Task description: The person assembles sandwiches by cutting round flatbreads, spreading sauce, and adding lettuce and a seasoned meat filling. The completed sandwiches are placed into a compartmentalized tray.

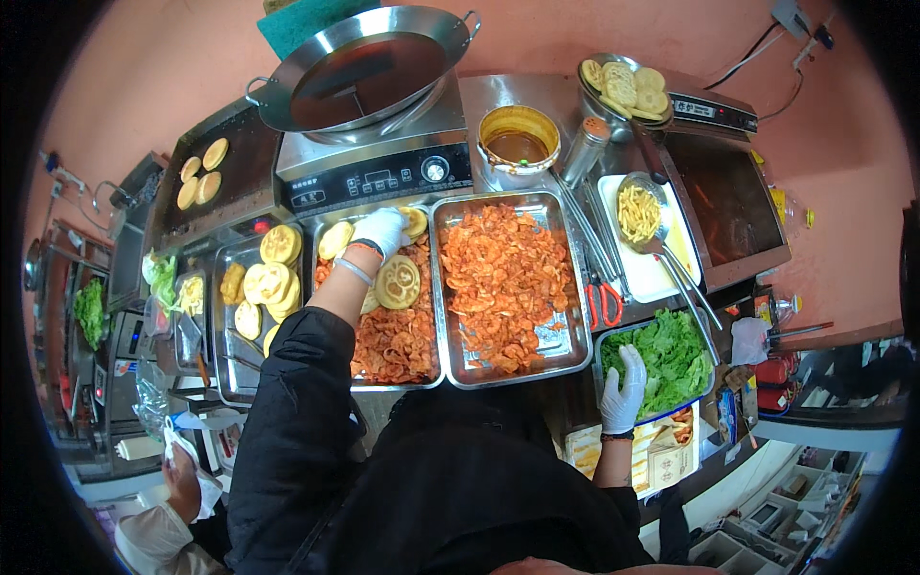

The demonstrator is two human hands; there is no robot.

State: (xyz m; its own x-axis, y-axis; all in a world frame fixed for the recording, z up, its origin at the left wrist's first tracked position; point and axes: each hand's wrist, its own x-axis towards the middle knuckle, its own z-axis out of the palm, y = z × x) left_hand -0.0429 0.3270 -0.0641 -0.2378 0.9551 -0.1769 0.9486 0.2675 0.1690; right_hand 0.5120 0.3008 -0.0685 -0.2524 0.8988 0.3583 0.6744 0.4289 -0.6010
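Note:
My left hand (381, 233), in a white glove, reaches over the left steel tray (440, 338) of sliced, sauced meat (395, 345). Its fingers are at the edge of a round flatbread (413, 221), and whether they grip it is hidden. A patterned flatbread (397, 282) lies on the meat just below that hand, and a plain flatbread (335, 239) is to its left. My gloved right hand (624, 392) is at the near left side of a tub of green lettuce (672, 359), thumb apart from the fingers, nothing held.
A second steel tray (557, 363) holds more sauced meat (503, 284). Red-handled scissors (605, 305), a ladle of fries (638, 214) and a sauce pot (517, 147) stand right. Behind is a wide pan (363, 72) of dark liquid. Another person's hand (181, 481) holds a white cloth at lower left.

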